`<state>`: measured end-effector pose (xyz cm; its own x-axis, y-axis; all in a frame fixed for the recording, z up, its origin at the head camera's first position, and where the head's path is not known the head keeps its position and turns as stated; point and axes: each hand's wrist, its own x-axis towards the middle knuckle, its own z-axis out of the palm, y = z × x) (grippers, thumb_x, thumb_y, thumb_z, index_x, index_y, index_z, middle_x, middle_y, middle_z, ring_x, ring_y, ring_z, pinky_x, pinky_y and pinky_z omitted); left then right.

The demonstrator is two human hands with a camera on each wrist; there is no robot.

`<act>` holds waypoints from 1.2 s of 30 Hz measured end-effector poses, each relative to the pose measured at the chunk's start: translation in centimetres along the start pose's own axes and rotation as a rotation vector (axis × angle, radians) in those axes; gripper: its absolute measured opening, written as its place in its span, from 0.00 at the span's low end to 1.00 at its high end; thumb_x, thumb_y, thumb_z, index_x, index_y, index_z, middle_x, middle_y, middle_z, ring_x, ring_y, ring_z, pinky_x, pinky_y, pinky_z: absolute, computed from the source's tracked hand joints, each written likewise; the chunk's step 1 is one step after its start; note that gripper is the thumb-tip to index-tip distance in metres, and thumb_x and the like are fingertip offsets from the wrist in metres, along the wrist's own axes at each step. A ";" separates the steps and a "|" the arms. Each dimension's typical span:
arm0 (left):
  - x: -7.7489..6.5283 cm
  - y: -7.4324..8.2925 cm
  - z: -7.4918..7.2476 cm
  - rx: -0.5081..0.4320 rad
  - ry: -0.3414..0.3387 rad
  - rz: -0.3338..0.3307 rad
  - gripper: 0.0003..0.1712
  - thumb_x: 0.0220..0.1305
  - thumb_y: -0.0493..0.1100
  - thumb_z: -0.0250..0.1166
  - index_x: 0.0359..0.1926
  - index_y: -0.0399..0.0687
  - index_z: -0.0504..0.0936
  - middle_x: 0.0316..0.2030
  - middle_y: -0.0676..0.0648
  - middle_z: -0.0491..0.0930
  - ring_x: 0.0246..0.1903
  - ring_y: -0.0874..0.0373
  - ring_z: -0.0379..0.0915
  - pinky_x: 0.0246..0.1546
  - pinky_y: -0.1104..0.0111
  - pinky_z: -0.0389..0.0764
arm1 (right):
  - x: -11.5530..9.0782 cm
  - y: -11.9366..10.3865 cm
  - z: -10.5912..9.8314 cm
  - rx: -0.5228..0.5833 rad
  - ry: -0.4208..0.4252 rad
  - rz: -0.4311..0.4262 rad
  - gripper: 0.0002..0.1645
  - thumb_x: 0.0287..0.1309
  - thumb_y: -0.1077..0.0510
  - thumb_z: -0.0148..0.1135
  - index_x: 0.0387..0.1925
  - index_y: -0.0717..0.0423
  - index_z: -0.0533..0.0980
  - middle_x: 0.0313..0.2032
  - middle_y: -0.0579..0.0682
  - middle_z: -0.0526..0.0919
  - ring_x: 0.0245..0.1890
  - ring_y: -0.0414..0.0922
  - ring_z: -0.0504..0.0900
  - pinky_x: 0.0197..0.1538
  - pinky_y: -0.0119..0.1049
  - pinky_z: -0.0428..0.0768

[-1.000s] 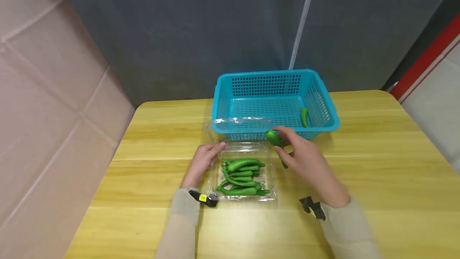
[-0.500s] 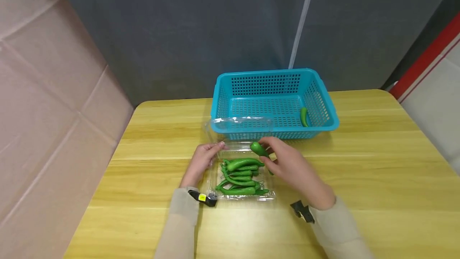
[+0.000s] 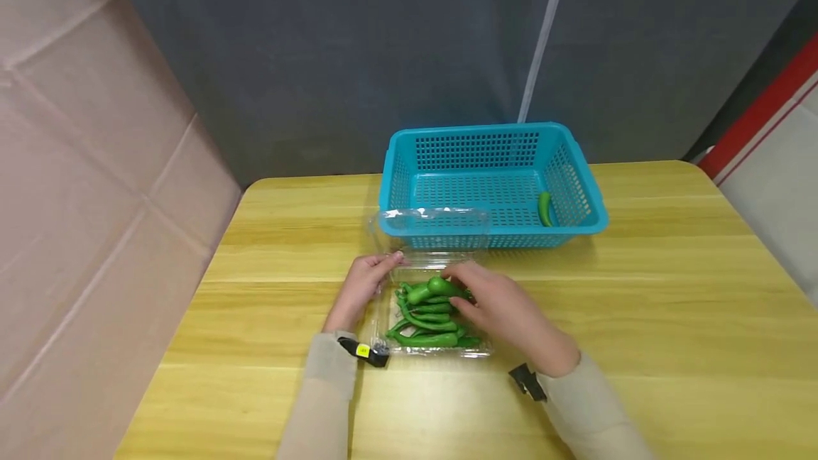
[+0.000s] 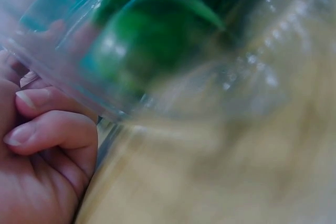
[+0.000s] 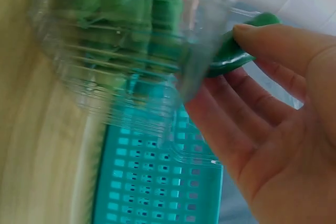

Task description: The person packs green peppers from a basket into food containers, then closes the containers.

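In the head view my right hand [image 3: 498,307] pinches a green pepper [image 3: 444,287] between thumb and fingers, over the far right part of a clear plastic clamshell box [image 3: 476,351]. The same held pepper [image 5: 236,56] shows in the right wrist view, with the box wall in front of part of it. Several more green peppers [image 3: 424,325] lie in the box. At the box's left hinge side my left hand [image 3: 361,286] pinches the plastic edge between thumb and fingers. Its curled fingers [image 4: 58,129] show beside the box wall in the left wrist view.
Behind the box stands a blue plastic basket [image 3: 492,238], with one green pepper [image 3: 544,209] at its right end. The box's raised lid [image 3: 434,222] leans toward the basket's front rim. All of this is on a wooden table [image 3: 671,289]; a dark wall [image 3: 358,62] rises behind.
My right hand has moved left and down with its pepper, from in front of the basket to over the peppers in the box. My left hand has stayed at the box edge.
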<state>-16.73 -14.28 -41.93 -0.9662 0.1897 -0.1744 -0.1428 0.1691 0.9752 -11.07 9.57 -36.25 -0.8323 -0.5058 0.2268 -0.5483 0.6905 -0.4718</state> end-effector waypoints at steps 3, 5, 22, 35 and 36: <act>-0.1 0.1 0.1 0.009 0.002 -0.005 0.21 0.59 0.55 0.58 0.40 0.43 0.82 0.09 0.54 0.60 0.07 0.65 0.51 0.07 0.72 0.53 | -0.1 0.1 0.5 -0.032 -0.011 0.000 0.22 0.50 0.57 0.64 0.48 0.45 0.71 0.42 0.41 0.76 0.40 0.39 0.76 0.42 0.38 0.76; -0.1 0.1 0.1 0.013 0.003 -0.003 0.21 0.59 0.55 0.58 0.39 0.44 0.82 0.09 0.55 0.60 0.07 0.65 0.51 0.07 0.72 0.53 | -0.1 0.2 0.8 -0.055 -0.015 -0.008 0.21 0.50 0.56 0.64 0.48 0.44 0.72 0.42 0.41 0.76 0.40 0.39 0.76 0.41 0.37 0.76; 0.5 -0.5 0.1 0.000 0.009 0.009 0.23 0.56 0.59 0.59 0.38 0.44 0.83 0.10 0.54 0.61 0.07 0.64 0.50 0.07 0.72 0.52 | -0.1 0.4 2.1 -0.153 -0.022 -0.100 0.19 0.49 0.56 0.65 0.46 0.45 0.76 0.35 0.38 0.73 0.28 0.33 0.71 0.30 0.29 0.74; 1.5 -2.7 0.0 0.028 0.056 0.024 0.25 0.50 0.66 0.59 0.35 0.52 0.84 0.08 0.54 0.57 0.07 0.61 0.49 0.06 0.70 0.51 | -0.2 0.4 2.7 -0.160 -0.027 -0.102 0.18 0.47 0.57 0.66 0.44 0.47 0.77 0.33 0.39 0.72 0.29 0.34 0.70 0.31 0.30 0.74; 1.5 -2.7 0.0 0.029 0.056 0.026 0.25 0.50 0.66 0.59 0.35 0.52 0.84 0.08 0.54 0.59 0.07 0.61 0.49 0.06 0.70 0.51 | -0.2 0.4 2.7 -0.163 -0.031 -0.100 0.18 0.47 0.57 0.66 0.44 0.47 0.77 0.33 0.39 0.72 0.29 0.34 0.70 0.31 0.30 0.74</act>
<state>-17.80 -14.46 -44.83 -0.9801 0.1405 -0.1399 -0.1115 0.1932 0.9748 -10.92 8.56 -38.80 -0.7713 -0.5901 0.2385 -0.6364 0.7094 -0.3030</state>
